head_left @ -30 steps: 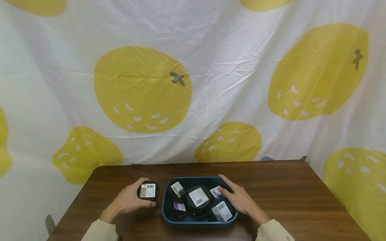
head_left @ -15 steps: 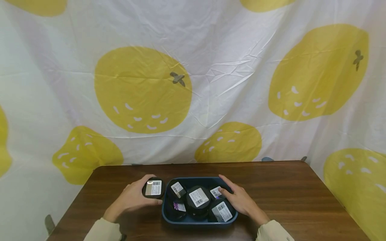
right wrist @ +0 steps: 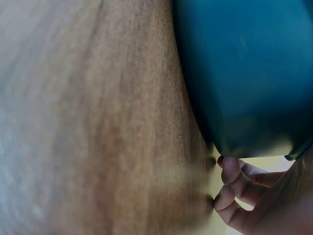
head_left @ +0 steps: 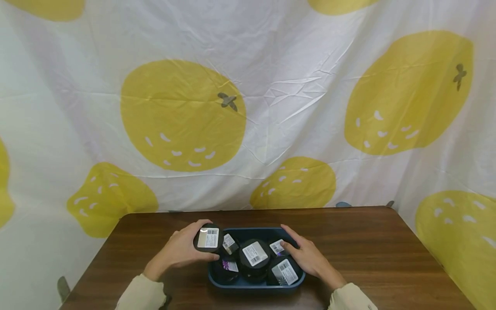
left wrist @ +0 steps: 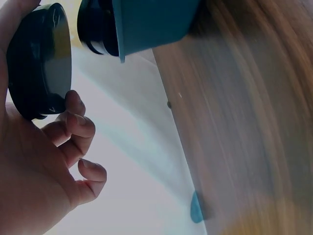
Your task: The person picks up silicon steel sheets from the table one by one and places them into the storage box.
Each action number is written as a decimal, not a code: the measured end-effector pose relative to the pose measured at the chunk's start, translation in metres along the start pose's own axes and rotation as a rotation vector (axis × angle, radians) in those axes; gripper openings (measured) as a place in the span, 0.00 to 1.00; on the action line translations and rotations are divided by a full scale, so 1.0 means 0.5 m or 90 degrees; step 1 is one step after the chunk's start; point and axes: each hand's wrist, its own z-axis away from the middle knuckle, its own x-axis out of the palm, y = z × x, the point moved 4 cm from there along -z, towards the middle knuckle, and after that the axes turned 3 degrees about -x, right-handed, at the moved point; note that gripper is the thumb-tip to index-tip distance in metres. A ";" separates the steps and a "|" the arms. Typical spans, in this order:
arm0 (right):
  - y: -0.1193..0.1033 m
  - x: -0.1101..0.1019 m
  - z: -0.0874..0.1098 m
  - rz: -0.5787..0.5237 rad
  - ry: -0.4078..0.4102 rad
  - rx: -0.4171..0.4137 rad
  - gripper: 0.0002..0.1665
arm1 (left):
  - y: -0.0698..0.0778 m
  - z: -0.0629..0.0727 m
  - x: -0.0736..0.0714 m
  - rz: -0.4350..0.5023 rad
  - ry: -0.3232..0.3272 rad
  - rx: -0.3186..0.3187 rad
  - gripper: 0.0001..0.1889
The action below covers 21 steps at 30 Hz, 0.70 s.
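Note:
My left hand (head_left: 178, 249) grips a round black jar (head_left: 208, 238) by its sides, with a white barcode label facing up. The jar hangs over the left rim of a blue plastic bin (head_left: 257, 288) and partly covers another jar. Seen from the left wrist, the held jar (left wrist: 36, 58) is raised apart from the bin wall (left wrist: 151, 24), and the lower fingers curl loosely. Several similar labelled black jars lie in the bin, a middle one (head_left: 254, 254) highest. My right hand (head_left: 311, 258) holds the bin's right side, thumb over the rim, fingers outside the wall (right wrist: 254, 73).
The bin stands on a brown wooden table (head_left: 372, 258). Bare wood shows to either side of it. Behind the table hangs a white curtain (head_left: 286, 129) printed with large yellow fruit.
My left hand has carried the black jar rightward and slightly away from me, from beside the bin to over its left rim. The right hand and the bin have stayed put.

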 end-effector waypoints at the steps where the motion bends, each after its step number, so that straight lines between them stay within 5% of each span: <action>1: 0.000 0.000 0.000 0.000 0.001 0.000 0.34 | 0.004 -0.002 0.001 -0.001 -0.002 0.003 0.49; 21: -0.003 -0.001 0.001 -0.004 -0.001 -0.001 0.34 | 0.069 -0.036 0.026 0.009 -0.045 0.035 0.50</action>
